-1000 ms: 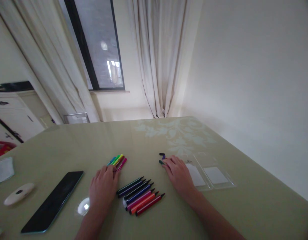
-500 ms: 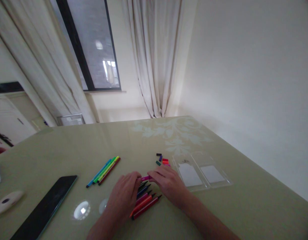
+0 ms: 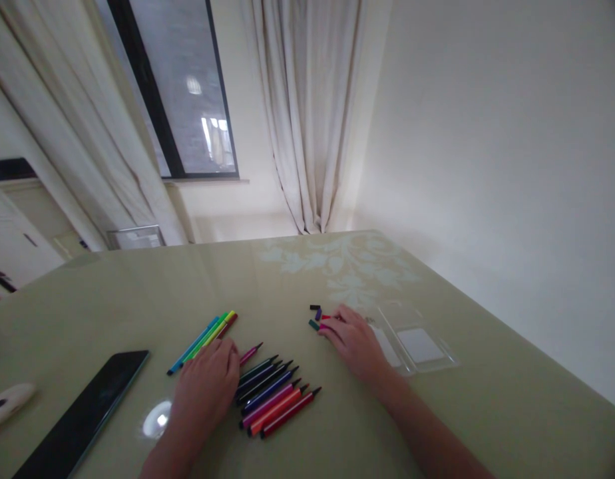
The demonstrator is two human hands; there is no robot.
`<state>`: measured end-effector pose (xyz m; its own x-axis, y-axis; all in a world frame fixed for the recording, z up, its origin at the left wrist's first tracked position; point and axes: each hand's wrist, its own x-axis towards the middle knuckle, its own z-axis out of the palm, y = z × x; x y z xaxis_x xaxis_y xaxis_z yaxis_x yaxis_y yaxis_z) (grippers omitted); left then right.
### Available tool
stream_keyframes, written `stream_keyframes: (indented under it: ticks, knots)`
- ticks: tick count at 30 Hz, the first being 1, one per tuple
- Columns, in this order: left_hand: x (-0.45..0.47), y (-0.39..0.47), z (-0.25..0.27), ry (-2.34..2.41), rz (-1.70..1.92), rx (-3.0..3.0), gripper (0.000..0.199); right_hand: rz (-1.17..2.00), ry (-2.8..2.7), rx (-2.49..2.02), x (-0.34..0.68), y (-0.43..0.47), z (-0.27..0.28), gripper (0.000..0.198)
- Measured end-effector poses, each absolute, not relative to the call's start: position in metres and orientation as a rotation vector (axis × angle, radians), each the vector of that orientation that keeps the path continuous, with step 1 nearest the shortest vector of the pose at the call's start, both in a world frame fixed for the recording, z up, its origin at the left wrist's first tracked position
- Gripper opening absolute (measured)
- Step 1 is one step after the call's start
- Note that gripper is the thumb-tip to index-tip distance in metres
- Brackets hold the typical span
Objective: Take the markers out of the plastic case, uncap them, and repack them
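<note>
My left hand is closed on an uncapped pink marker, whose dark tip points up and right. Beside it lies a row of several uncapped markers, among them a dark red one, an orange one and a blue one. Over the small pile of loose caps, my right hand has its fingers curled together, with a pink marker cap at the fingertips. A black cap, a purple cap and a green cap lie close by; the fingers partly cover a red cap.
Capped blue, green, yellow and dark red markers, such as the blue one, lie behind my left hand. A clear plastic case lies open at the right. To the left are a dark phone-like slab and a white oval object.
My hands have moved apart from the pink marker between them. The left went leftward with the uncapped marker; the right reached away to the caps. The row of uncapped markers is now exposed.
</note>
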<state>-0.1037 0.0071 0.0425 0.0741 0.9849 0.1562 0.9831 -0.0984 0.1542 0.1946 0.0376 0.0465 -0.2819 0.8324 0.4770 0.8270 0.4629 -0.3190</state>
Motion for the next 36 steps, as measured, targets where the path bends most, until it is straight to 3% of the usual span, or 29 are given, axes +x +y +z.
stream_keyframes:
  ticks: [5,9,13,16,19,23,28,36]
  knots:
    - [-0.106,0.01,0.043,2.029,0.392,2.223,0.035,0.017,-2.159,-1.425,0.181,0.034,0.04,0.016]
    - [-0.117,0.013,0.037,2.41,0.483,2.15,0.033,0.025,-2.055,-1.488,0.192,0.039,0.042,0.023]
    - [-0.127,0.012,0.033,2.536,0.295,2.073,0.032,0.036,-1.998,-1.484,0.194,0.038,0.045,0.028]
    - [-0.13,0.013,0.032,2.495,0.28,2.06,0.032,0.071,-2.01,-1.445,0.188,0.035,0.045,0.026]
    - [-0.121,0.017,0.03,2.322,0.515,2.159,0.031,0.115,-2.054,-1.364,0.179,0.03,0.046,0.02]
    - [-0.092,0.017,0.028,1.813,0.772,2.331,0.025,0.13,-2.191,-1.174,0.17,0.023,0.048,0.045]
    - [-0.061,0.002,0.027,1.549,0.847,2.469,0.025,0.046,-2.318,-1.044,0.165,0.019,0.045,0.015]
    - [-0.07,0.001,0.032,1.655,0.586,2.605,0.04,-0.026,-2.377,-0.983,0.183,0.025,0.05,0.012]
